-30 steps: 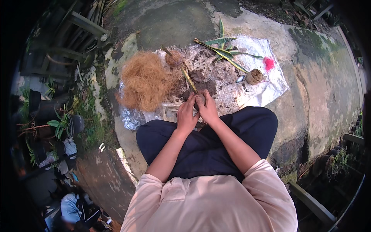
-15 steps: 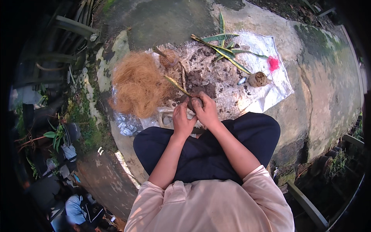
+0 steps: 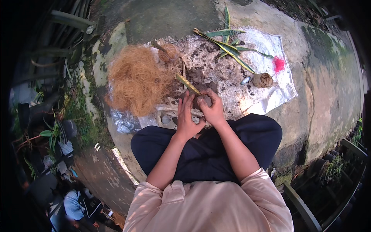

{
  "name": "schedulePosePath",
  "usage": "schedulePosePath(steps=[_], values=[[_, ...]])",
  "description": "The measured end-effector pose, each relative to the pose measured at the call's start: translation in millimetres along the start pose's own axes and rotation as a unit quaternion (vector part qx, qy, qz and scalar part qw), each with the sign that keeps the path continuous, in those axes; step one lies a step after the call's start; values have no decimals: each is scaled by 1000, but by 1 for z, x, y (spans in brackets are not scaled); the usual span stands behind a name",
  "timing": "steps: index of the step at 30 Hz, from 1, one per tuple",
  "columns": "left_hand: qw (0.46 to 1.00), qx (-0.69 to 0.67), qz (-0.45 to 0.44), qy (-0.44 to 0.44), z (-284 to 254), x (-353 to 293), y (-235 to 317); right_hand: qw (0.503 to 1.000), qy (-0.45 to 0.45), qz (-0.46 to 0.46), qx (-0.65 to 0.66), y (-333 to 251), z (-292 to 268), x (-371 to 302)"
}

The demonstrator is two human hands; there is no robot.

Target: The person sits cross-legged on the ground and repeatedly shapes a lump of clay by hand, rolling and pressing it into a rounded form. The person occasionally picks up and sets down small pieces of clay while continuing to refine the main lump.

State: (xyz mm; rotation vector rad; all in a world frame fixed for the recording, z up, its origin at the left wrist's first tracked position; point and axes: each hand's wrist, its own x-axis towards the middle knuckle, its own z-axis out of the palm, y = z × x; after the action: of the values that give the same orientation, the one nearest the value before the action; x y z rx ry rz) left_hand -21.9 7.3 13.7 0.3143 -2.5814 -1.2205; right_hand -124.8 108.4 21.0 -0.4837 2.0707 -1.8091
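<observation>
A clump of dark wet soil sits between my hands, with a short yellow-edged leaf cutting sticking out of it and leaning up to the left. My right hand grips the clump from the right, thumb and forefinger curled by the leaf's base. Along the clump's left side lies my left hand, fingers stretched and thumb spread apart; whether its fingertips touch the soil is hard to see. More loose dark soil lies just beyond. Left of the hands is a big heap of brown coconut fibre.
A silvery sack sheet carries long snake plant leaves, a brown cylindrical container and a tangle of pink string. Behind the fibre stands a fibre-wrapped ball. Clear plastic lies at left. Another person is at lower left.
My left hand has loosened from around the clump, its fingers straightening and thumb spreading. The leaf and clump appear slightly further right, as the whole view shifts a little.
</observation>
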Motion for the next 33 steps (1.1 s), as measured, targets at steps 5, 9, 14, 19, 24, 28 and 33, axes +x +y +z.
schedulePosePath(steps=[5, 9, 14, 19, 24, 28, 33], values=[[925, -357, -126, 41, -4, 7, 3, 999, -22, -20, -16, 1, 5, -1], [810, -503, -259, 156, 3, 0, -8, 992, -115, -58, -12, 2, 20, -19], [720, -553, -364, 211, -13, 13, 1, 982, -94, -132, -94, -2, 20, -26], [722, -563, -366, 169, -12, 12, -1, 988, 3, -128, -92, 7, 17, -20], [689, -603, -373, 150, -12, 11, -5, 996, 9, -65, -66, 19, 16, -20], [679, -642, -329, 132, -8, 11, -8, 995, 34, -68, -60, 24, 16, -22], [727, -642, -241, 13, -19, 3, 4, 997, 48, -9, 53, 34, 10, -27]])
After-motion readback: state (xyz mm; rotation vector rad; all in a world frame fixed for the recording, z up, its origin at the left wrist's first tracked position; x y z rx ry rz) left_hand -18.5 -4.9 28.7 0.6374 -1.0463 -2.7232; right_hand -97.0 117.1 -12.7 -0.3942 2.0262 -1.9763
